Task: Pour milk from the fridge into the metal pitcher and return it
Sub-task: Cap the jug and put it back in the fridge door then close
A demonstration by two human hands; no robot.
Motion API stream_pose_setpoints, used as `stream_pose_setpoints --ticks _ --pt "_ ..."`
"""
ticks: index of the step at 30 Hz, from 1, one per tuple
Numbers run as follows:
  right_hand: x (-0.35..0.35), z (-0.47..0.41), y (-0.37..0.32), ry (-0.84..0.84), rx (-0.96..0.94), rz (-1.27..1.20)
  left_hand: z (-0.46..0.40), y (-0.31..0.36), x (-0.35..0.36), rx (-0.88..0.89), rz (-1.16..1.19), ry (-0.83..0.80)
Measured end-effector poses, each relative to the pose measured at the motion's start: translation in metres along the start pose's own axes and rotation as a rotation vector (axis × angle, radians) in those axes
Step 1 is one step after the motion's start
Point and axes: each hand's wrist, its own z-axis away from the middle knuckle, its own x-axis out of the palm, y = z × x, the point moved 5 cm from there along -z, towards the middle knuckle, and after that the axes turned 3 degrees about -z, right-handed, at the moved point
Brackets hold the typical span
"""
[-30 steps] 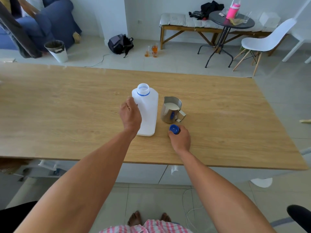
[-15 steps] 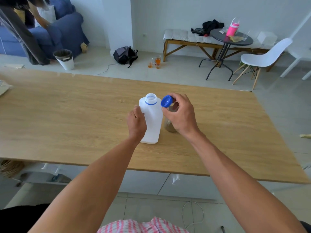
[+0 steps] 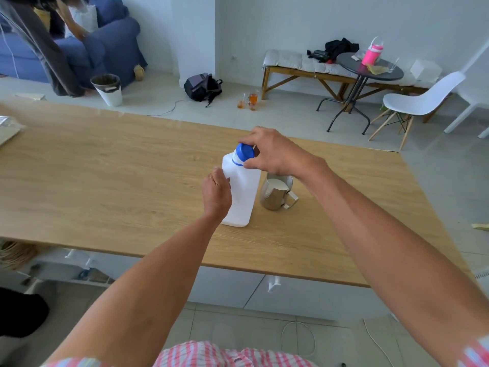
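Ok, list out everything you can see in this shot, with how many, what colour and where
milk bottle: 1, white, upright mid-table
cap: 1, blue, on the bottle's neck
metal pitcher: 1, silver, milk inside, right of the bottle
table: 1, light wood, foreground
armchair: 1, blue, far left
bin: 1, white, floor by the armchair
backpack: 1, dark, floor by the wall
glasses: 2, amber drink, on the floor
bench: 1, wood with grey cushion, back wall
round table: 1, dark, far right
pink bottle: 1, on the round table
chair: 1, white, far right
left hand: grips the bottle's side
right hand: pinches the cap
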Motion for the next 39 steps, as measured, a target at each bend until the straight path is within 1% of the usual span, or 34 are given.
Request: stream_pose_setpoints --ticks 3,5,9,11,13,14,18,21,23,25,28,30,34,39 --pt "-0.008 -0.016 -0.012 -0.153 -0.039 0.184 -0.001 -0.001 0.001 -0.003 0.007 -0.004" --pt "-0.008 -0.026 -0.017 -0.228 -0.059 0.261 -0.001 -0.001 0.001 0.002 0.006 -0.006" --pt "-0.009 -0.034 -0.024 -0.293 -0.036 0.309 -0.002 -0.002 0.001 0.006 -0.009 0.0" --pt "-0.013 -0.034 -0.024 -0.273 -0.003 0.317 -0.001 -0.002 0.001 0.01 -0.02 0.008" --pt "-0.012 -0.031 -0.022 -0.23 0.071 0.266 0.0 -0.004 0.001 -0.002 -0.027 0.023" --pt "-0.011 -0.03 -0.02 -0.19 0.112 0.247 0.0 -0.004 0.002 -0.003 -0.028 0.029" --pt "0.004 -0.027 -0.017 0.007 0.228 0.351 0.001 -0.001 0.001 0.005 -0.027 0.069" --pt "0.012 -0.028 -0.01 0.021 0.279 0.307 0.001 -0.002 0.001 0.002 -0.013 0.067" --pt "0.011 -0.027 -0.006 0.008 0.221 0.322 0.001 -0.003 0.002 0.01 -0.023 0.063" --pt "0.008 -0.027 -0.004 0.011 0.078 0.403 0.0 -0.003 0.002 0.007 -0.016 0.069" --pt "0.008 -0.029 -0.001 0.075 -0.156 0.557 0.0 -0.003 0.002 -0.007 0.012 0.089" --pt "0.011 -0.03 0.001 0.129 -0.223 0.583 0.001 -0.005 0.003 -0.027 0.043 0.096" --pt "0.016 -0.031 -0.002 0.191 -0.183 0.556 0.005 -0.008 0.004 -0.036 0.08 0.14" --pt "0.019 -0.031 -0.003 0.213 -0.086 0.511 0.008 -0.005 0.006 -0.014 0.074 0.199"
